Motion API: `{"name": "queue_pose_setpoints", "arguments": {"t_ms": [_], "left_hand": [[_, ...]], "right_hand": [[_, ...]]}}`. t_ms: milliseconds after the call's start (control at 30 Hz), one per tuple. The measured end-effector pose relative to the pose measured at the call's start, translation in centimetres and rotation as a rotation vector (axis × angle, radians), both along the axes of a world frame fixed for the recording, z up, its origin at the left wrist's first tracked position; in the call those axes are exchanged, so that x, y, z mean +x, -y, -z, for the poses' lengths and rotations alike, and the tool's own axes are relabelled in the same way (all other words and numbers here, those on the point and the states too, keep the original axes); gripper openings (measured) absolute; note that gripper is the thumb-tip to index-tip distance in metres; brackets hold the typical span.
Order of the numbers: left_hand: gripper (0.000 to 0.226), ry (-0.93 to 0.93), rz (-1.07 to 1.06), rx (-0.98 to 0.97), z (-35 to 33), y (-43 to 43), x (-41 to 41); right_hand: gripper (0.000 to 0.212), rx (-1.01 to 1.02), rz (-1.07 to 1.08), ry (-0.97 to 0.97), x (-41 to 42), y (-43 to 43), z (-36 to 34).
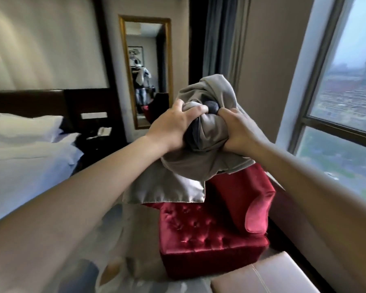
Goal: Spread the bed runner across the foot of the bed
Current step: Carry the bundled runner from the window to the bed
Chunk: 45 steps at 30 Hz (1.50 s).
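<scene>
Left hand (173,125) and right hand (239,130) have fingers clenched on the bunched bed runner (203,144), held above the red armchair (211,229) (bed (25,166) off to its left): find an edge, shake it loose, then carry over.

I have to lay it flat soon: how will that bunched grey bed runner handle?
The bed runner is likely floppy: it crumples and droops between the left hand and right hand. Probably light, held high. Its satiny hanging corner looks possibly slippery.
</scene>
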<state>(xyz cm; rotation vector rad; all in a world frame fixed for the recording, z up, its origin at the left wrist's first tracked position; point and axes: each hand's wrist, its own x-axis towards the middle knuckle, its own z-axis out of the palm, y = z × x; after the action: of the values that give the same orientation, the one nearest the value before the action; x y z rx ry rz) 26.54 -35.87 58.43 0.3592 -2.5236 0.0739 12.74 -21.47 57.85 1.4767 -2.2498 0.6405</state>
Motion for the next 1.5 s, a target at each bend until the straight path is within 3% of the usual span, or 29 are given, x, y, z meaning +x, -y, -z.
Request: {"name": "queue_pose_setpoints", "arguments": {"t_ms": [400,967,1500], "left_hand": [[0.078,-0.006,-0.421,-0.049,-2.0,3.7,10.2],[0.069,-0.020,-0.795,-0.110,-2.7,4.5,26.7],[0.066,0.018,-0.885,-0.108,-2.9,6.1,42.0]], "right_hand": [[0.055,-0.009,-0.410,-0.053,5.3,11.1,-2.0],[0.066,-0.016,-0.846,-0.015,20.3,20.0,-2.3],[0.072,-0.050,-1.004,0.000,36.1,24.6,-2.4]]}}
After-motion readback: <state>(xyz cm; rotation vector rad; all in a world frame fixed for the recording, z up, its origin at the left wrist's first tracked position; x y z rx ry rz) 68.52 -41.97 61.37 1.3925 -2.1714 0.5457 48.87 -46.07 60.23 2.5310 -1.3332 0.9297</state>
